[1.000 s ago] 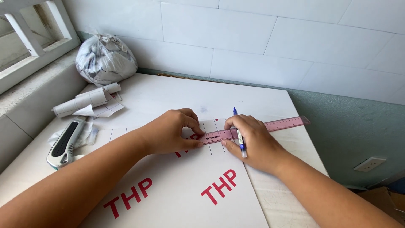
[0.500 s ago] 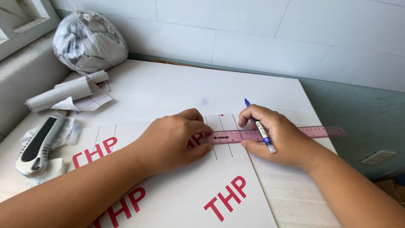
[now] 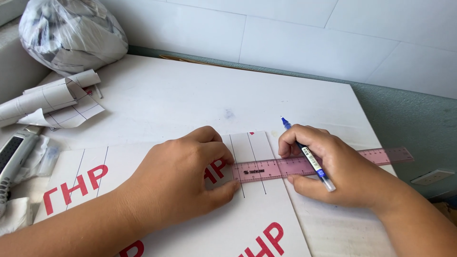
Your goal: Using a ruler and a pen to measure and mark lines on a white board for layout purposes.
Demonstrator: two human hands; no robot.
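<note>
left hand (image 3: pixel 183 178) flat, pressing pink ruler (image 3: pixel 314 165) onto white sheet (image 3: pixel 247 223) | right hand (image 3: pixel 335 169) gripping blue pen (image 3: pixel 307 154), fingertips on ruler

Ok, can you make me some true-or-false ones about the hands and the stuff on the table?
1. The left hand presses the pink see-through plastic ruler onto the white sheet with red letters. True.
2. The right hand holds a red crayon. False: it holds a blue pen.
3. The crumpled plastic bag sits at the far left. True.
4. The grey utility knife lies on the ruler. False: it lies apart, at the left edge.
</note>
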